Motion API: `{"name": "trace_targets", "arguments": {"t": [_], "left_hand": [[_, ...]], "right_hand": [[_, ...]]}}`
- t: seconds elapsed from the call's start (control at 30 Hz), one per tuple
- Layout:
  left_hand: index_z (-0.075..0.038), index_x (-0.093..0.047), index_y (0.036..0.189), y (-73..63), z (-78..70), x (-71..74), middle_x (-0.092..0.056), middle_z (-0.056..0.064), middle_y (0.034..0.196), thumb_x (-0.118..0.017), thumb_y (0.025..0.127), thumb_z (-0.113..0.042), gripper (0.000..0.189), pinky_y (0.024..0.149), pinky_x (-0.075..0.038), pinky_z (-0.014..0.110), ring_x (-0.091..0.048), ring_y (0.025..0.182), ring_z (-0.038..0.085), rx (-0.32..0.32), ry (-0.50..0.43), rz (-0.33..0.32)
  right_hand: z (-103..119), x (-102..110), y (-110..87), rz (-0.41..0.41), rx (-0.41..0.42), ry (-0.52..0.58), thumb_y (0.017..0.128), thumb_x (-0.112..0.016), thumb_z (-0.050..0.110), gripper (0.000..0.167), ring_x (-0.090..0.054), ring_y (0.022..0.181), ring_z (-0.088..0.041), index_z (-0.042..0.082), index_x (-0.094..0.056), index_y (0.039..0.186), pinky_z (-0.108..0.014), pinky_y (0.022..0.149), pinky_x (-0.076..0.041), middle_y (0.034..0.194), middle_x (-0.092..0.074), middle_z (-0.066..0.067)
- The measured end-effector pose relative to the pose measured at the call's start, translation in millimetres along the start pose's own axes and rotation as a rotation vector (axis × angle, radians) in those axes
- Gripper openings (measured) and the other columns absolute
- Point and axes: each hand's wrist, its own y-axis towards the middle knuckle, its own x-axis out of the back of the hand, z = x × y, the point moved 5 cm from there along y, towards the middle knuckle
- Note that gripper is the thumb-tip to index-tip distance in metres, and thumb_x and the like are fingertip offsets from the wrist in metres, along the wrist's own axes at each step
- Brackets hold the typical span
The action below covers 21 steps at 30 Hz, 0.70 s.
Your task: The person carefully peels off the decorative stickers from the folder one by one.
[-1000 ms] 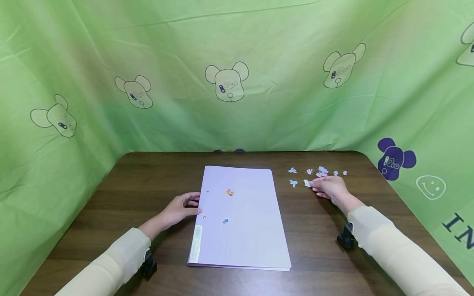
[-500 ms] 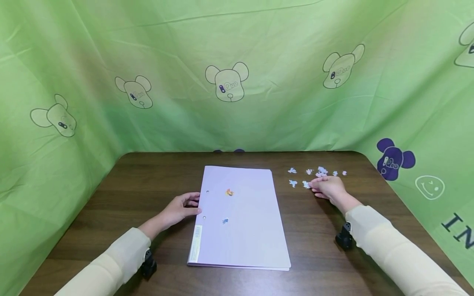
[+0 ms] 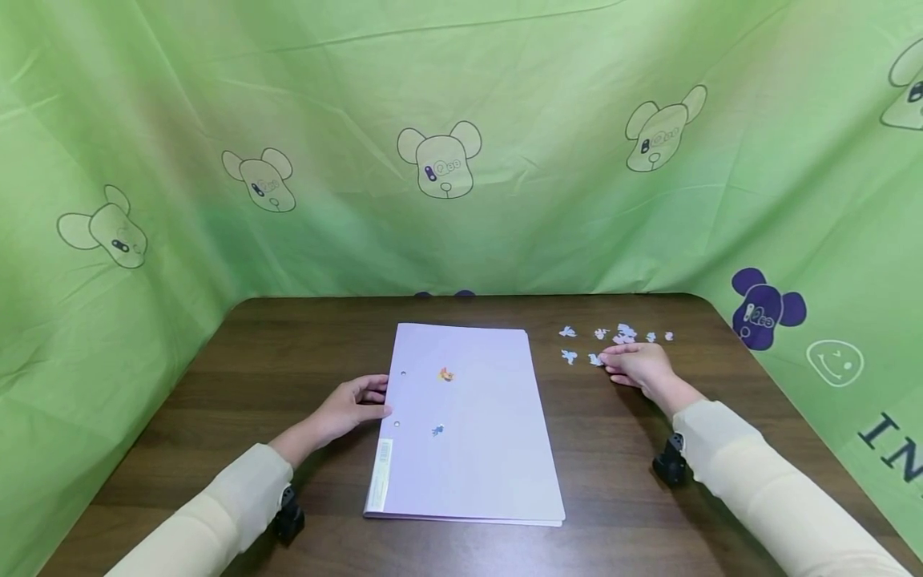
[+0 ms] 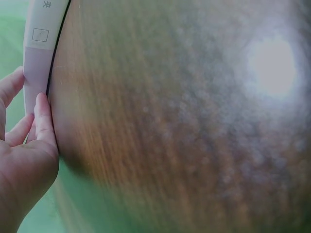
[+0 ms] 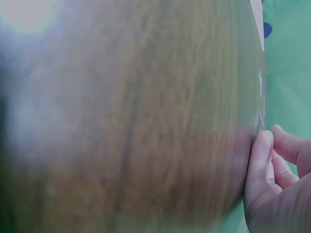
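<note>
A pale lavender folder (image 3: 483,457) lies flat on the table. My left hand (image 3: 355,409) rests against its left edge, thumb and fingertips touching the spine (image 4: 37,68), which shows in the left wrist view. On the cover are an orange sticker (image 3: 446,374) and, lower down, a blue sticker (image 3: 437,430). My right hand (image 3: 640,367) is low over the table to the right of the folder. Its thumb and forefinger pinch one edge of a small pale cut-out sticker (image 3: 594,360); the fingertips hide part of it. In the right wrist view the right fingertips (image 5: 265,136) meet.
Several pale cut-out stickers lie about the right hand, among them one at the left (image 3: 570,357), one behind it (image 3: 567,331) and an overlapping cluster (image 3: 626,331). A green patterned cloth (image 3: 447,240) hangs behind the brown wooden table (image 3: 303,344).
My right hand has shifted very slightly left, still at the same sticker. The left hand, the folder and the stickers on it stay in place.
</note>
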Motion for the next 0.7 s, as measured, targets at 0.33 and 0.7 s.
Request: {"name": "trace_targets", "arguments": {"t": [0.33, 0.7], "left_hand": [[0.002, -0.049, 0.138, 12.0, 23.7, 2.5, -0.057, 0.014, 0.128, -0.073, 0.088, -0.013, 0.057, 0.09, -0.05, 0.033, -0.055, 0.112, 0.027, 0.001, -0.005, -0.01], [0.004, -0.047, 0.138, 11.5, 21.9, 1.5, -0.057, 0.015, 0.129, -0.072, 0.089, -0.01, 0.057, 0.09, -0.05, 0.037, -0.055, 0.112, 0.028, -0.009, -0.018, -0.009]], "right_hand": [[4.9, -0.2, -4.1, 0.008, -0.004, 0.01, 0.093, -0.065, 0.004, 0.023, -0.063, 0.069, -0.006, -0.009, -0.06, 0.111, -0.025, 0.067, -0.056, 0.077, -0.068, 0.006], [16.1, -11.7, -13.8, 0.001, 0.049, 0.015, 0.092, -0.067, 0.007, 0.027, -0.063, 0.073, -0.005, -0.008, -0.061, 0.114, -0.024, 0.067, -0.056, 0.079, -0.067, 0.009]]}}
